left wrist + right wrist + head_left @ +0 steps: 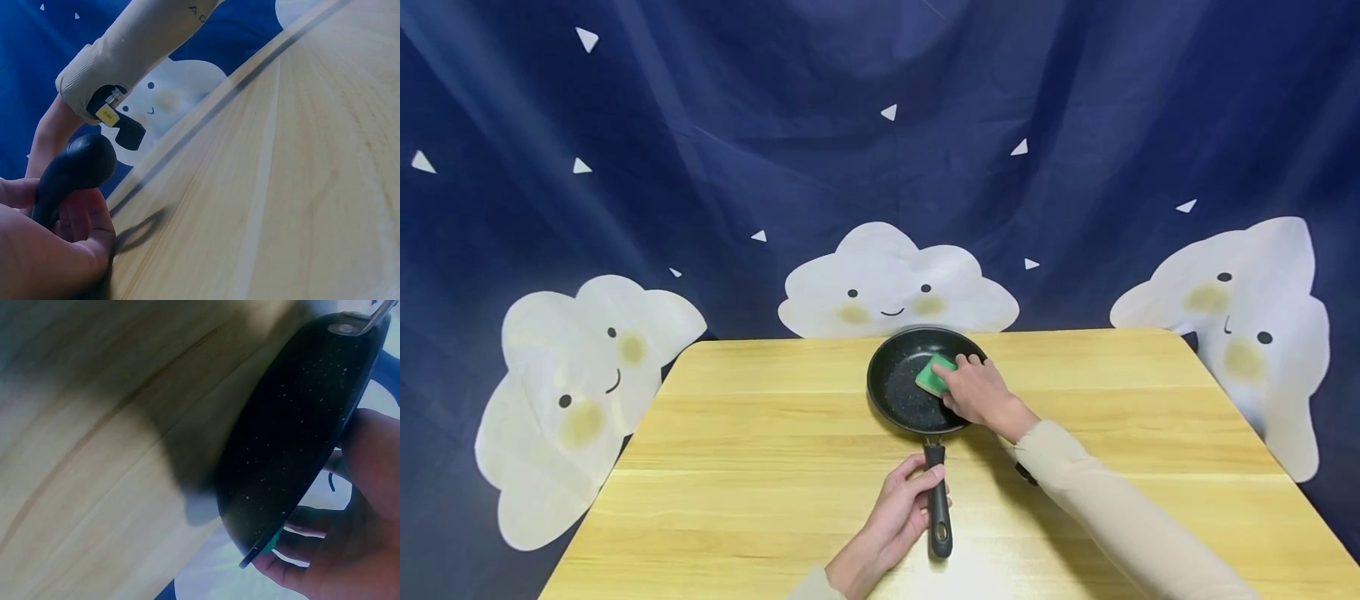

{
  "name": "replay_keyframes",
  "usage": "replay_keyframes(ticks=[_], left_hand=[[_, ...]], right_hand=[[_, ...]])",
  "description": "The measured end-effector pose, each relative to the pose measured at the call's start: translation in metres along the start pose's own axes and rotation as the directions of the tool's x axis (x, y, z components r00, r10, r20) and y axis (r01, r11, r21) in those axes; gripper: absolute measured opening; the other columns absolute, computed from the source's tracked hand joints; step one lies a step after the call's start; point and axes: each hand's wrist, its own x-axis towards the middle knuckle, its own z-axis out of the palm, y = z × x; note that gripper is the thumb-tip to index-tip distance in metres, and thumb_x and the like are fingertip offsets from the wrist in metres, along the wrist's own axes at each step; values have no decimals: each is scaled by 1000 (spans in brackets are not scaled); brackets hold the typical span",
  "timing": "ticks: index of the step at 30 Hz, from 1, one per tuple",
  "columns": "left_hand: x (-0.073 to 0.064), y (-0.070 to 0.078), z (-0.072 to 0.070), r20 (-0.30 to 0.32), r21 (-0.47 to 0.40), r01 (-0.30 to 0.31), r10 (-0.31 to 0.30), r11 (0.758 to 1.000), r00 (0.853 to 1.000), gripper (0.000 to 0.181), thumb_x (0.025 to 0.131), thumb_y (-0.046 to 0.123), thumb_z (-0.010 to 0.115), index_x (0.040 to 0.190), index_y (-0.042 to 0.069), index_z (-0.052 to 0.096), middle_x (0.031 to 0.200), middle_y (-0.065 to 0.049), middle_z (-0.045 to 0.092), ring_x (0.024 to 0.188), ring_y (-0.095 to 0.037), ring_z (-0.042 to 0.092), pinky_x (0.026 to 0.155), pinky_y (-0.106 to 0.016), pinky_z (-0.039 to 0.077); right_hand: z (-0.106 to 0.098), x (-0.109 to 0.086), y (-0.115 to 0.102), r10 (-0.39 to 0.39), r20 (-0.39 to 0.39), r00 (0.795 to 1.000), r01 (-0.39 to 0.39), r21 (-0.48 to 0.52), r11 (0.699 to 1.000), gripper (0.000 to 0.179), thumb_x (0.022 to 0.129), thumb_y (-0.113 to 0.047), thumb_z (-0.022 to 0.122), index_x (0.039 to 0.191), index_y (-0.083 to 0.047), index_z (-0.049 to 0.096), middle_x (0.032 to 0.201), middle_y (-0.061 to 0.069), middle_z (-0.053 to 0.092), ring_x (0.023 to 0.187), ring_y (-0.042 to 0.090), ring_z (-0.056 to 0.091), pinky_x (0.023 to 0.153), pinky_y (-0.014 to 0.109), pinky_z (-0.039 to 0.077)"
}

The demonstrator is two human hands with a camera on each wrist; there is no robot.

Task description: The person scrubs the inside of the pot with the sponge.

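A black frying pan (895,400) with a speckled inside stands over the far middle of the table, its handle (938,517) pointing toward me. My left hand (897,510) grips that handle, thumb on top; the left wrist view shows the fingers curled around the handle's dark rounded end (90,161). Inside the pan, my right hand (976,390) holds a green sponge (933,375) with a pale underside against the surface. From the right wrist, the pan's speckled side (287,419) hides most of the sponge, and only a green sliver (272,543) shows beside the fingers (300,545).
The light wooden table (730,475) ends just behind the pan. Beyond it hangs a dark blue curtain (820,167) with white clouds and small triangles. My right sleeve (1120,521) crosses the table's right half, with a dark wrist device (1026,473) under the cuff.
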Motion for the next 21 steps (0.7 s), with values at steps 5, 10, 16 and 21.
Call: replay_keyframes(ticks=[5,10,16,21], left_hand=[[0,1,-1,-1,1,2,-2,1000,1000,36,98,15,68,129,2,55,96,-5,54,79,-13,57,71,-27,53],[-1,2,-1,-1,-2,1,-1,1000,1000,35,98,15,68,128,3,55,96,-5,54,78,-13,58,72,-27,54],[-1,2,-1,-7,5,8,-8,1000,1000,36,98,15,68,129,3,55,96,-5,54,78,-13,57,72,-27,55],[0,1,0,-4,3,11,-11,1000,1000,39,98,15,68,131,2,54,96,-6,54,79,-14,58,72,-28,55]], right_hand=[[-4,-5,-3,-18,9,1000,18,19,1000,37,93,-30,75,121,-16,56,98,21,61,84,39,58,70,53,53],[-8,-10,-6,-36,-7,999,36,54,998,32,93,-28,75,116,-15,57,93,20,61,79,39,58,66,52,53],[-9,-11,-6,-49,-5,999,49,80,996,31,95,-28,73,119,-15,59,94,21,62,79,39,59,65,53,53],[-7,-13,-6,-41,9,999,39,113,993,32,95,-29,72,121,-16,59,97,21,62,81,39,60,67,54,53]])
